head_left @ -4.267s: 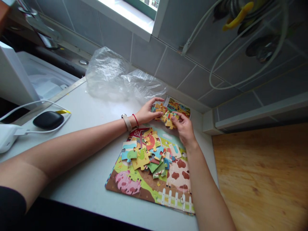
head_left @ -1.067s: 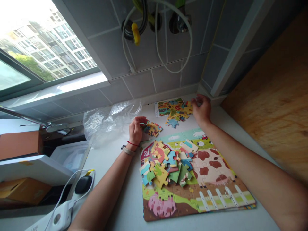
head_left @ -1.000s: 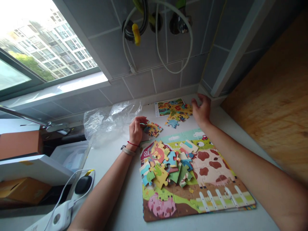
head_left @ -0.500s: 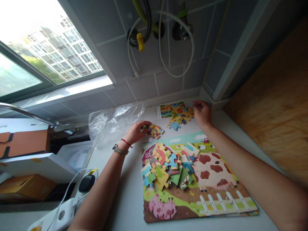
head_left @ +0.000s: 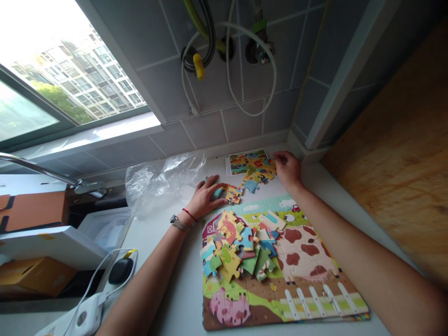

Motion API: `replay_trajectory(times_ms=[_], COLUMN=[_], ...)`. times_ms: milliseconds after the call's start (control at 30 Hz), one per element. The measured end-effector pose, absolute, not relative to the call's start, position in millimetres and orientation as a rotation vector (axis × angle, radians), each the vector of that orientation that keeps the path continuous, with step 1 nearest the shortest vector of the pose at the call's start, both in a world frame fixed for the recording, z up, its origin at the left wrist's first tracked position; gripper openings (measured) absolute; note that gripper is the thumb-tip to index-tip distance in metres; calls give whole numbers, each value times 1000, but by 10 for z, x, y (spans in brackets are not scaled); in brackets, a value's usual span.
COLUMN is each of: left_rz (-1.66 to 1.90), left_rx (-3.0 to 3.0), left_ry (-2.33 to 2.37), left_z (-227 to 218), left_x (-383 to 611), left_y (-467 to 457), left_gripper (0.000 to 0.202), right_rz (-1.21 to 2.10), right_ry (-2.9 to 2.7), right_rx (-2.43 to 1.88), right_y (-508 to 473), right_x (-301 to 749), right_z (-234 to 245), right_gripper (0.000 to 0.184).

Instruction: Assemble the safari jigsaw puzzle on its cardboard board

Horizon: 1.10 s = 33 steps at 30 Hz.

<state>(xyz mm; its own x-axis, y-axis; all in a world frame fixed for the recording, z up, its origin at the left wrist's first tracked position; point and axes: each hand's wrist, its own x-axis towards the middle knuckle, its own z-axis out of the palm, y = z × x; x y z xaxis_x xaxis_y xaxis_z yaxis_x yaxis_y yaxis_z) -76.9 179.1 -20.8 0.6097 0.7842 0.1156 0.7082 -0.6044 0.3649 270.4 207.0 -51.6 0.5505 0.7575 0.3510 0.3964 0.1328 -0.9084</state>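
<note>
A farm-picture jigsaw board (head_left: 308, 280) lies on the white counter (head_left: 168, 289), with a heap of loose pieces (head_left: 238, 247) on its left half. My left hand (head_left: 206, 196) lies flat, fingers stretched over a small cluster of pieces (head_left: 231, 192) just beyond the board's far left corner. My right hand (head_left: 287, 168) rests at the far edge of a second cluster of pieces (head_left: 259, 176) that overlaps a small reference picture card (head_left: 241, 161). Its fingers curl down onto the pieces; I cannot make out what they pinch.
A crumpled clear plastic bag (head_left: 161, 179) lies left of my left hand. A black puck and a white device (head_left: 84, 315) with a cable sit at the counter's left edge. Tiled wall with hoses (head_left: 227, 56) rises behind; a wooden panel (head_left: 395, 135) stands on the right.
My left hand has flattened out over the small cluster of pieces and pushed it slightly right. My right hand has slid a little left along the far cluster. The view shifted slightly.
</note>
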Motion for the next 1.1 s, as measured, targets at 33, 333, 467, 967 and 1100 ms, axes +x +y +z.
replay_trajectory(times_ms=[33, 333, 467, 967, 1100], left_rz=[369, 453, 600, 658, 705], left_rx=[2564, 2507, 2424, 2443, 2433], left_ry=[1225, 1224, 1244, 1259, 1228], left_z=[-213, -299, -323, -373, -425], left_x=[-745, -791, -800, -754, -746], left_y=[1776, 1767, 1761, 1788, 1782], left_gripper=[56, 80, 80, 34, 30], right_rz=[351, 378, 399, 481, 451], right_ry=[-1044, -1030, -1040, -1146, -1180], right_rx=[-1484, -1480, -1482, -1518, -1528], right_y=[2065, 2008, 1980, 1923, 1926], right_x=[2702, 2682, 2683, 2728, 2727], right_z=[-513, -464, -462, -384, -386], right_gripper=[21, 26, 26, 25, 24])
